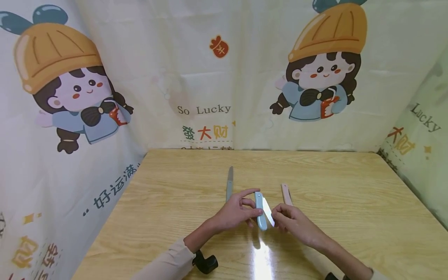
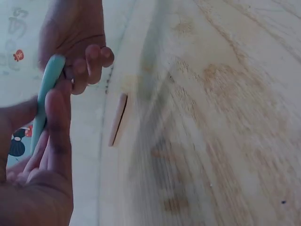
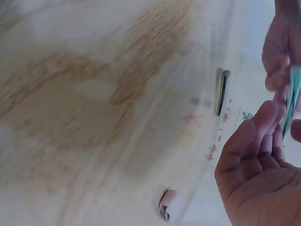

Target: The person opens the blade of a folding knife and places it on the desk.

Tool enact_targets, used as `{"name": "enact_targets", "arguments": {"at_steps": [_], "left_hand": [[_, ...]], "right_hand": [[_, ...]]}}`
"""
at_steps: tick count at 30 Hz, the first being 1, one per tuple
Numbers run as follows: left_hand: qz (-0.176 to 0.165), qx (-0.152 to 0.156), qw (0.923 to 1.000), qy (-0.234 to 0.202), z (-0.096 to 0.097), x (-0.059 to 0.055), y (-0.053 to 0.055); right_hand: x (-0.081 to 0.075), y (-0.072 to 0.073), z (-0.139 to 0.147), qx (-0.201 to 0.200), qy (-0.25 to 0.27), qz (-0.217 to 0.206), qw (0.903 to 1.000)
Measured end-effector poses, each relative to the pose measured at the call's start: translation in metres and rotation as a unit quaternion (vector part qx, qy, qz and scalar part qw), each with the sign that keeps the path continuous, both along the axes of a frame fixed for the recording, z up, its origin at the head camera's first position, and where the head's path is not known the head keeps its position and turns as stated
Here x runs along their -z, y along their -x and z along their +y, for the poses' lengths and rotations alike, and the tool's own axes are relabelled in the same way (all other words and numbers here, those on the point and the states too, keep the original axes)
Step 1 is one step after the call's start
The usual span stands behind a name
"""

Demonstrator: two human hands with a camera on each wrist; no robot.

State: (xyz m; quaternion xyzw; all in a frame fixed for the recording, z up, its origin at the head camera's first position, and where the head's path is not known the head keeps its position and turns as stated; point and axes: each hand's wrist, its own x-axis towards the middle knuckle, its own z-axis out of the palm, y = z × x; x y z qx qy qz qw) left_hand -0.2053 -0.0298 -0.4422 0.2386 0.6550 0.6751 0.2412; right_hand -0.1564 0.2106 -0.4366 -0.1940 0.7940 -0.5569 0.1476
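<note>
A light blue folding knife (image 1: pixel 259 214) is held above the table between both hands, its blade (image 1: pixel 268 212) swung partly out of the handle. My left hand (image 1: pixel 231 214) grips the handle between thumb and fingers, with the index finger reaching over its top end. At the blade's free end, my right hand (image 1: pixel 297 223) pinches with thumb and curled fingers. The left wrist view shows the knife's handle (image 2: pixel 47 89) in the fingers, the blade largely hidden. Fingers of the right hand (image 3: pixel 258 179) close in on the knife (image 3: pixel 292 94) in the right wrist view.
A grey-green knife (image 1: pixel 229 186), blade out, lies on the wooden table (image 1: pixel 168 182) beyond the left hand. Behind the right hand lies a pink folding knife (image 1: pixel 286 193), partly covered by that hand. Printed curtains (image 1: pixel 252 77) hang along the table's back and sides.
</note>
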Motion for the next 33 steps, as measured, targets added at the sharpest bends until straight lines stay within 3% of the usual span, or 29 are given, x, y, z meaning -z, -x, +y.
{"name": "enact_targets", "arguments": {"at_steps": [5, 10, 33], "left_hand": [[0.004, -0.07, 0.9973, -0.02, 0.0062, -0.0015, 0.0008], [0.014, -0.094, 0.9953, -0.015, 0.0079, 0.0002, 0.0014], [0.027, -0.061, 0.9975, -0.022, 0.0023, 0.0038, 0.0027]], "right_hand": [[-0.0012, -0.0044, -0.0028, 0.028, -0.004, -0.011, 0.9995], [-0.0009, -0.0067, -0.0048, 0.039, 0.019, -0.032, 0.9985], [-0.0026, -0.0028, -0.0048, 0.105, 0.048, -0.041, 0.9925]]}}
